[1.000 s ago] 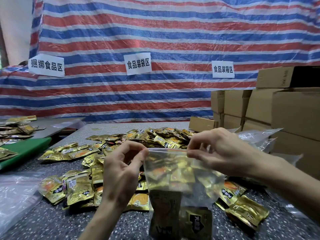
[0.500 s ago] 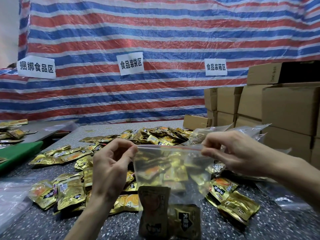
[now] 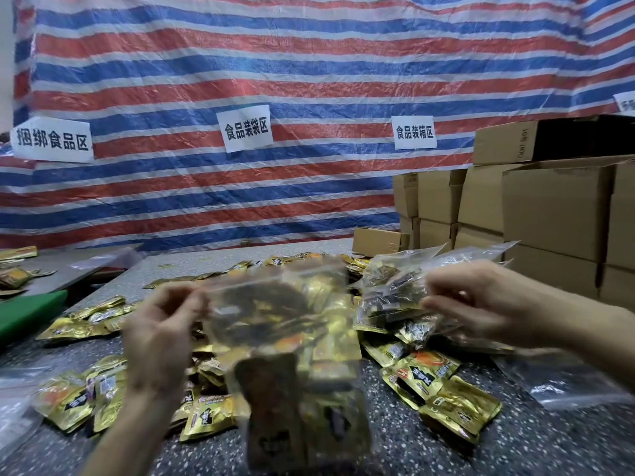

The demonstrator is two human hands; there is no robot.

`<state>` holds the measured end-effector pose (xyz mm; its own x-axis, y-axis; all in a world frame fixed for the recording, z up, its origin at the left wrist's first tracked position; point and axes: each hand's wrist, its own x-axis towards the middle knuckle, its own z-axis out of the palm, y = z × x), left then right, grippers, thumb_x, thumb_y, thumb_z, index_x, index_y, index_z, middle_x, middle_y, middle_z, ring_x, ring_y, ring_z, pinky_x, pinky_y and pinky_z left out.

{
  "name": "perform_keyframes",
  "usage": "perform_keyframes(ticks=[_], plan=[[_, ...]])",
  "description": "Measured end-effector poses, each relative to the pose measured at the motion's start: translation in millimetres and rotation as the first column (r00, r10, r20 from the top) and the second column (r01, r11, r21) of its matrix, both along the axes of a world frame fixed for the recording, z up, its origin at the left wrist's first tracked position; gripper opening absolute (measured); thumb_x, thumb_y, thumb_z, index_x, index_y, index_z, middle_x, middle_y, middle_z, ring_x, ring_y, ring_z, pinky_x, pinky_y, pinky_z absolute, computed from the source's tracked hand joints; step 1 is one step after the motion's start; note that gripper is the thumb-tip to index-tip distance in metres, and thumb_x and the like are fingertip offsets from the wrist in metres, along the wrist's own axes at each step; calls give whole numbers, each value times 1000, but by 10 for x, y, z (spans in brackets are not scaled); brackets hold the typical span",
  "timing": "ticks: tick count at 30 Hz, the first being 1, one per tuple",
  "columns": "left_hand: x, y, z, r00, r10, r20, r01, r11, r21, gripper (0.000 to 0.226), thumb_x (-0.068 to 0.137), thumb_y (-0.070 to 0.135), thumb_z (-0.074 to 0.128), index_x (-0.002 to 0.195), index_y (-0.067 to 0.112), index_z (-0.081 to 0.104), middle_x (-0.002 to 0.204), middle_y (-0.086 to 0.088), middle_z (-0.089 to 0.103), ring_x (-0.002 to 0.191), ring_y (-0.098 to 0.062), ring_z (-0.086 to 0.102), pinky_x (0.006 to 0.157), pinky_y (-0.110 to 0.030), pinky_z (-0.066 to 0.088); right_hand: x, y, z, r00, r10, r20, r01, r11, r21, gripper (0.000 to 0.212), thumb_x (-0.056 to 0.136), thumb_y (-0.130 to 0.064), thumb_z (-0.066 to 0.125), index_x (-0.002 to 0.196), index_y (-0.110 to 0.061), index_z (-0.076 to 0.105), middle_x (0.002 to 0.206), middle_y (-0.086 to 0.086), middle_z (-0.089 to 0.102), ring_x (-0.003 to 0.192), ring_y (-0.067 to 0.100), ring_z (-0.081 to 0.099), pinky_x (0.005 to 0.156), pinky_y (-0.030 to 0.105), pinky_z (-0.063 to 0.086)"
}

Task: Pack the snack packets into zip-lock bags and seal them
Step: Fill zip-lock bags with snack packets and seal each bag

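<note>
While the left hand [image 3: 161, 338] pinches the top corner of the packed zip-lock bag [image 3: 285, 355], fingers clamped on plastic, blur hides whether the right hand [image 3: 481, 300] grips anything. Several filled bags [image 3: 395, 280] lie just behind the right fingers. Many loose snack packets [image 3: 443, 400] under both hands likely await packing.

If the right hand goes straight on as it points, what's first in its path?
The right hand would likely meet the clear zip-lock bag of gold snack packets pinched by the left hand; blur leaves depth unsure.

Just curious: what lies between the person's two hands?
A clear zip-lock bag of snack packets, pinched by the left hand; the head view shows it, blurred.
</note>
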<state>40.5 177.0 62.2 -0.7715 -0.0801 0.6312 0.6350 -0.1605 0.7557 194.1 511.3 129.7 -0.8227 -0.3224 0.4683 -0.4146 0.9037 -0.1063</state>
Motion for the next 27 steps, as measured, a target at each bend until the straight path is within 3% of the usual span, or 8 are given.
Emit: perform_keyframes(ticks=[3,6,9,13,15,19,21,27], plan=[[-138,-286,-39,999,-31,36,28,997,71,29,95,2,54,78,20,70,74,-1,69,80,-30,64,77,-35,57,131,299,-78,997,-52,55,62,977,-204,36,85,-53,51,75,-20,60,69,2,60,60,8,56,53,18,46],[-46,-103,-49,989,-136,55,136,991,-14,10,84,19,59,84,13,66,79,-7,72,80,-27,72,69,-31,61,64,185,-266,990,-47,130,88,939,-332,33,76,-54,62,94,-26,66,91,-9,68,78,10,65,65,22,55],[52,184,-49,974,-212,78,216,975,-47,18,83,21,58,88,4,60,78,-11,73,77,-26,73,60,-29,59,-147,-130,-572,960,-15,278,146,877,-457,59,70,-65,74,118,-36,57,105,-19,65,93,5,65,80,25,57],[96,360,20,957,-270,106,269,963,21,12,95,4,50,88,1,59,74,-10,70,76,-28,71,72,-36,56,-424,-512,-853,892,87,444,218,778,-589,99,58,-54,91,136,-41,33,120,-19,59,104,0,63,86,22,56],[105,406,72,940,-320,122,314,947,65,10,92,8,53,89,0,59,72,-10,70,74,-27,71,70,-35,58,-562,-661,-926,874,187,448,212,682,-700,85,64,-37,93,130,-38,39,111,-20,67,99,0,68,79,18,57],[84,509,151,915,-368,164,351,928,123,12,91,10,54,85,2,61,68,-7,69,67,-22,70,64,-30,59,-734,-814,-930,886,166,434,255,606,-753,16,96,-30,66,112,-32,70,104,-8,76,91,18,74,67,31,60],[29,559,170,928,-318,193,305,948,93,13,95,5,54,86,2,63,71,-9,70,71,-24,70,68,-33,58,-749,-777,-867,880,192,433,266,556,-787,20,103,-29,55,112,-23,71,103,2,77,86,31,75,60,33,57],[-109,606,103,944,-140,300,161,986,-47,10,92,8,67,101,13,69,104,-10,72,96,-26,70,86,-40,57,-769,-556,-534,879,234,415,290,428,-856,26,99,-30,54,113,-13,68,99,13,76,78,43,73,52,40,62]])
